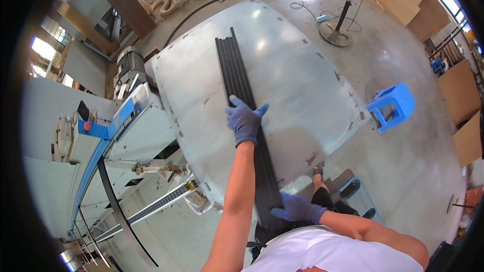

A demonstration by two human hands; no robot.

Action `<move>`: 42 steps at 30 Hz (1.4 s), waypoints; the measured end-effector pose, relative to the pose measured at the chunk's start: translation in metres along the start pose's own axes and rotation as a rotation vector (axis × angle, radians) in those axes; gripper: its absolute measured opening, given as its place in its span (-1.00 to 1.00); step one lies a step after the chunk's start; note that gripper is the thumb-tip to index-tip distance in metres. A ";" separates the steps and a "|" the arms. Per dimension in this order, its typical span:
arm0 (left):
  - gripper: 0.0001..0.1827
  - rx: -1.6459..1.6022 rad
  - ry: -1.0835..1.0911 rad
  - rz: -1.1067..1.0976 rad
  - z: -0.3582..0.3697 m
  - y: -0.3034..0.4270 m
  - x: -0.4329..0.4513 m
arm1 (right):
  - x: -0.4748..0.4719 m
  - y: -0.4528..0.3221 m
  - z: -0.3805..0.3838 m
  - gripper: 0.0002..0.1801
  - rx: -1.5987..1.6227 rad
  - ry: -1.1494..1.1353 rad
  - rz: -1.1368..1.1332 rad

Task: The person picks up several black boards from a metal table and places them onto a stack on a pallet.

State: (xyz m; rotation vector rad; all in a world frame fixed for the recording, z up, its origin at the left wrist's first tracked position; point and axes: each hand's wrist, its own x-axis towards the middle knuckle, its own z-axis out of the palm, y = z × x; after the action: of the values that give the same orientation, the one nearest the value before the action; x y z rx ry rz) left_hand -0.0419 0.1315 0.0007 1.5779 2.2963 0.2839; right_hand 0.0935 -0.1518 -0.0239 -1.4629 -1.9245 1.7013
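Note:
A bundle of long black strips [237, 71], side by side, runs from the far part of a pale metal-topped table [298, 79] to its near edge by my waist. One strip sticks out past the others at the far end. My left hand [245, 119], in a blue knit glove, lies across the middle of the bundle with thumb and fingers spread over its edges. Near the close end, my right hand [300, 208], also gloved in blue and slightly blurred, touches the bundle's right edge. Its grip cannot be made out.
At the left stands a large machine with a blue rail [89, 166], a red button and a motor [130, 64]. To the right are a blue plastic stool [395, 107], a pedestal fan [342, 15] and a translucent blue crate [359, 200]. Boards lean along the right side.

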 end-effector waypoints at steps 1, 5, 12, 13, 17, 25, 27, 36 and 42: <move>0.34 0.064 -0.016 -0.045 0.003 0.018 -0.002 | 0.009 0.022 0.009 -0.27 -0.024 0.001 -0.096; 0.16 0.330 0.203 -0.083 0.020 0.026 0.010 | 0.068 0.031 0.026 -0.34 -0.051 -0.312 -0.467; 0.15 0.342 0.203 0.178 0.023 -0.016 -0.007 | 0.069 0.073 -0.102 -0.45 0.115 -0.205 -0.608; 0.15 0.317 0.183 0.227 0.028 -0.004 -0.020 | 0.064 0.102 -0.127 -0.47 0.152 -0.120 -0.593; 0.11 0.214 0.027 0.376 0.047 0.046 -0.095 | 0.037 0.162 -0.262 -0.71 -0.037 0.177 -0.550; 0.06 0.141 -0.234 0.523 0.055 0.119 -0.133 | 0.020 0.190 -0.491 -0.73 0.063 1.069 0.063; 0.07 0.139 -0.203 0.537 0.064 0.136 -0.120 | 0.033 0.215 -0.526 -0.69 -0.003 1.232 -0.065; 0.18 0.374 -0.105 0.327 0.076 0.180 -0.123 | 0.152 0.214 -0.621 -0.52 0.486 0.343 -0.402; 0.18 0.403 -0.014 0.279 0.097 0.231 -0.119 | 0.171 0.204 -0.580 -0.41 0.589 -0.033 -0.445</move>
State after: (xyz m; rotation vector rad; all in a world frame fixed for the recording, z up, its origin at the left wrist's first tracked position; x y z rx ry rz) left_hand 0.2339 0.1024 0.0113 2.0908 2.2164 -0.1363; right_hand 0.5142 0.3248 -0.0812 -0.7352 -1.4246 1.8428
